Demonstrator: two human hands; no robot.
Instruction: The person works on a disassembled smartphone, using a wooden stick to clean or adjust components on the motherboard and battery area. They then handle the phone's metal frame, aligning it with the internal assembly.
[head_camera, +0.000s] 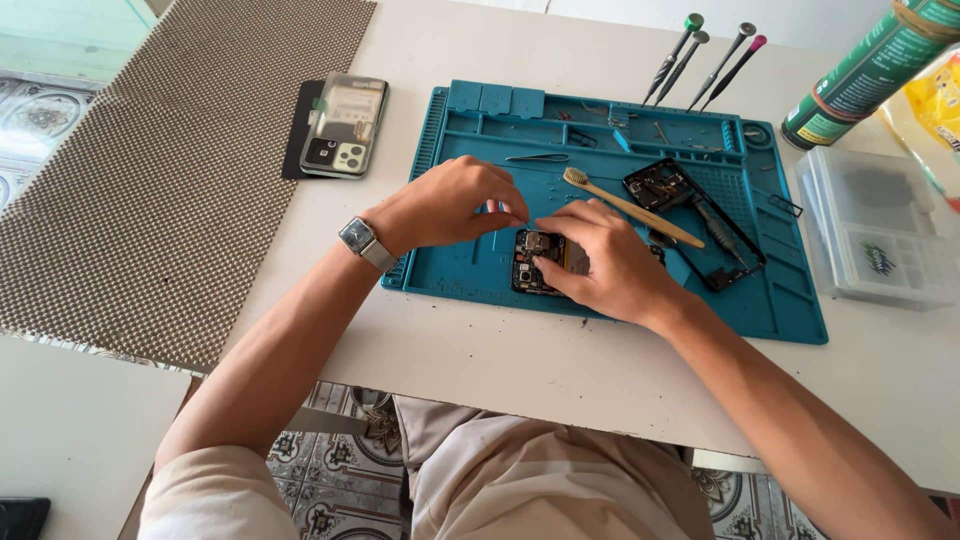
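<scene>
An opened phone (535, 263) with bare circuit parts lies on a teal repair mat (780, 300). My right hand (608, 262) rests on its right half, fingers pressing down on the board. Just left of it, my left hand (450, 203), with a watch on the wrist, hovers over the phone's top edge with thumb and forefinger pinched together; whether something tiny sits between them is too small to tell.
A wooden toothbrush (630, 207), a black phone frame (690, 215) and tweezers (536, 158) lie on the mat. Several screwdrivers (700, 62) stand at its back. A phone (345, 124) lies to the left, a clear plastic box (875, 230) and green can (870, 70) to the right.
</scene>
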